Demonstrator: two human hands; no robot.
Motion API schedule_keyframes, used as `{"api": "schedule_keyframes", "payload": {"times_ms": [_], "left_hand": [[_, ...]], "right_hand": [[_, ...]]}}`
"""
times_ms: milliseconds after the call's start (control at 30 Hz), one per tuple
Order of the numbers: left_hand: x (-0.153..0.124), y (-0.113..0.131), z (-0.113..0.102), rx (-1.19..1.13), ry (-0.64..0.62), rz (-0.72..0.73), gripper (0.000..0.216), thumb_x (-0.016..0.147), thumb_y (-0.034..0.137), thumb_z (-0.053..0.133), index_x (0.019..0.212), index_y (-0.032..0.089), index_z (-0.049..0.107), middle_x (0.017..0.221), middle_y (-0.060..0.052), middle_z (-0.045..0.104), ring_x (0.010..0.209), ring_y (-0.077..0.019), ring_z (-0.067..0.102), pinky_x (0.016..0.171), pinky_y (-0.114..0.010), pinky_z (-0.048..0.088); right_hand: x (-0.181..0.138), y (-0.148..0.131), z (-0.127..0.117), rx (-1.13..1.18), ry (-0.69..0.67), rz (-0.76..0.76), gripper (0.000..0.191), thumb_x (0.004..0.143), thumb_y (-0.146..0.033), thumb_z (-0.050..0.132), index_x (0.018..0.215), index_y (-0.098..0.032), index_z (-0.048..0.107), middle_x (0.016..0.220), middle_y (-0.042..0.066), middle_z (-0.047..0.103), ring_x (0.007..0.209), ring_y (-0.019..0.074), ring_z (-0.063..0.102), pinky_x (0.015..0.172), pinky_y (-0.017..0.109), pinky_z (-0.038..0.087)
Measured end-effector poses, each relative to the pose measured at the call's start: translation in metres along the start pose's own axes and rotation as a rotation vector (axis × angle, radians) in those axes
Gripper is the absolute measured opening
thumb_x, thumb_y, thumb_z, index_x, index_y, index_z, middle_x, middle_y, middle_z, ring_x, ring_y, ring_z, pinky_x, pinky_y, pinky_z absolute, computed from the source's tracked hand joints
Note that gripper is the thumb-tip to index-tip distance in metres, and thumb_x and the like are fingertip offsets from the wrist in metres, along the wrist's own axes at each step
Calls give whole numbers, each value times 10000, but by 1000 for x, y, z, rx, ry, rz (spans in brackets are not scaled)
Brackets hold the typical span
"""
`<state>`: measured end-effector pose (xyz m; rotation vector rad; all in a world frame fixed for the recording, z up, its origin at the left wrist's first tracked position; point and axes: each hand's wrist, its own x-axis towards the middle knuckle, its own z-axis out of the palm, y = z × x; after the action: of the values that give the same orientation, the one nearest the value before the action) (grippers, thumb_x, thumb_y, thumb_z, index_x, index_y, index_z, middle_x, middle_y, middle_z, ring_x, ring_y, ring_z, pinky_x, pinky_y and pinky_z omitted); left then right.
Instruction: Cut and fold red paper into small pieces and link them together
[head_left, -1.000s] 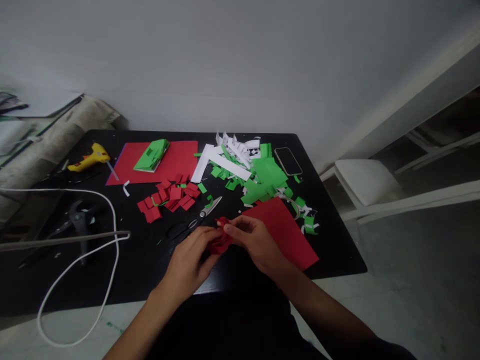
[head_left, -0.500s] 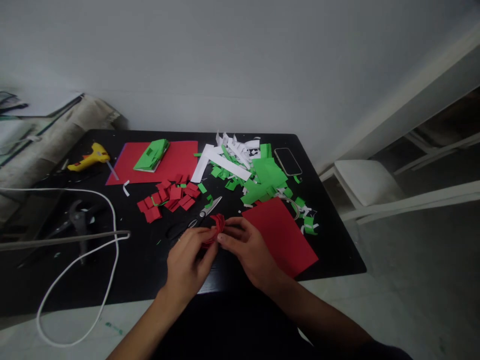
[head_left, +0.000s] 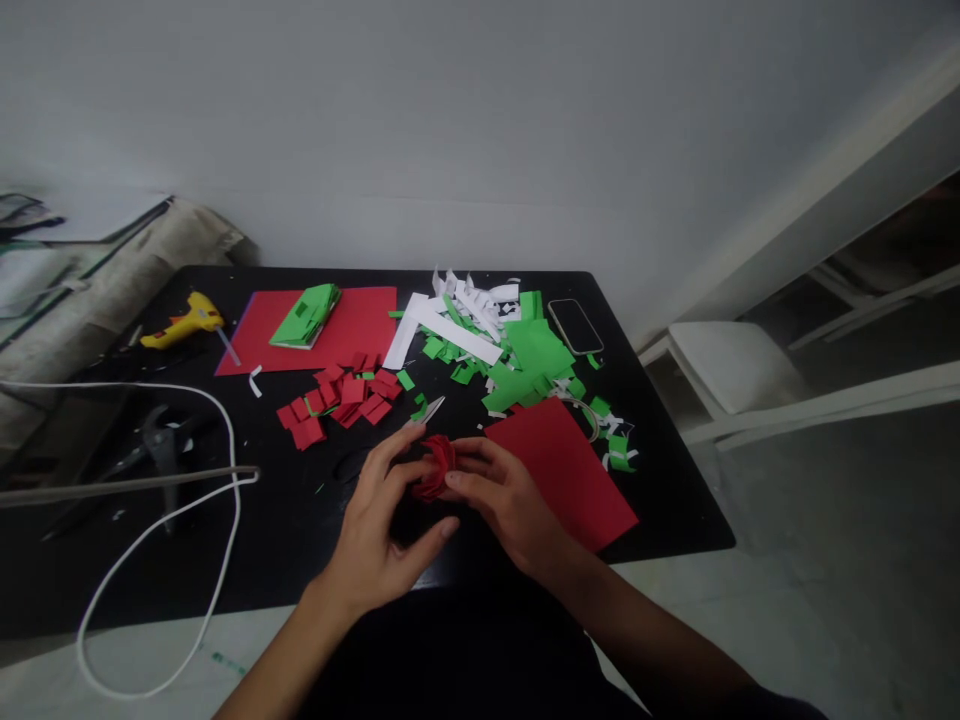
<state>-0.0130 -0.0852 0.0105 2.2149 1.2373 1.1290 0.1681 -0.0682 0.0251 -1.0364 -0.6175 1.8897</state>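
A small folded red paper piece (head_left: 436,467) sits between my two hands above the near edge of the black table (head_left: 300,520). My right hand (head_left: 504,500) pinches it from the right with thumb and fingers. My left hand (head_left: 384,520) is beside it with fingers and thumb spread, fingertips touching the paper's left side. Scissors (head_left: 431,407) lie just behind my left hand, mostly hidden by it. A red paper sheet (head_left: 570,470) lies right of my right hand.
Several red paper squares (head_left: 337,395) lie behind my hands, with green and white scraps (head_left: 510,350) beyond. A yellow glue gun (head_left: 180,322), a red sheet with green folded paper (head_left: 304,312), a phone (head_left: 575,325) and a white cable (head_left: 217,480) are around. A white stool (head_left: 735,370) stands right.
My left hand has loosened from a pinch and spread its fingers beside the red paper. The right hand keeps hold of it and has turned it slightly.
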Motion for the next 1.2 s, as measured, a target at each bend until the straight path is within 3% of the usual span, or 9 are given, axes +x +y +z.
{"api": "schedule_keyframes", "payload": {"times_ms": [133, 367, 500, 767, 1000, 1200], "left_hand": [[1, -4, -7, -128, -100, -32, 372, 869, 296, 751, 1186, 219, 572, 1535, -186, 492, 1369, -330, 546, 1088, -481, 487], [4, -8, -12, -132, -139, -14, 326, 816, 296, 831, 1040, 222, 607, 1322, -150, 656, 1176, -270, 674, 950, -381, 565], [4, -10, -15, -139, -161, 12, 323, 795, 309, 852, 1017, 222, 634, 1253, -138, 691, 1110, -264, 700, 918, -373, 578], [1, -9, -11, -187, -26, -24, 246, 812, 270, 836, 913, 214, 619, 1142, -108, 714, 1002, -236, 717, 840, -334, 582], [-3, -8, -7, -190, -7, -57, 261, 817, 296, 836, 963, 217, 635, 1167, -113, 694, 1042, -246, 703, 878, -356, 578], [-1, -8, -9, -186, -60, -32, 324, 815, 294, 834, 1082, 216, 668, 1235, -128, 686, 1118, -268, 689, 925, -375, 577]], "right_hand": [[-1, -2, -4, -46, -44, 34, 431, 698, -212, 846, 1072, -222, 631, 999, 19, 772, 903, 189, 737, 860, 324, 527], [4, -6, -8, -113, -167, 93, 358, 640, -183, 874, 876, -216, 609, 810, -45, 698, 775, 137, 665, 767, 265, 484], [5, -9, -9, -124, -233, 105, 368, 593, -169, 917, 819, -207, 629, 813, -53, 685, 791, 133, 661, 805, 271, 498], [6, -10, -12, 100, -355, 222, 386, 588, -111, 909, 929, -215, 760, 946, -28, 736, 880, 127, 688, 811, 228, 530], [5, 1, -8, 48, -227, 123, 383, 656, -230, 931, 997, -215, 757, 1016, 0, 766, 969, 154, 713, 909, 292, 533], [8, 4, -9, 72, -117, 137, 475, 599, -313, 980, 940, -199, 669, 882, -16, 751, 813, 145, 727, 819, 295, 558]]}}
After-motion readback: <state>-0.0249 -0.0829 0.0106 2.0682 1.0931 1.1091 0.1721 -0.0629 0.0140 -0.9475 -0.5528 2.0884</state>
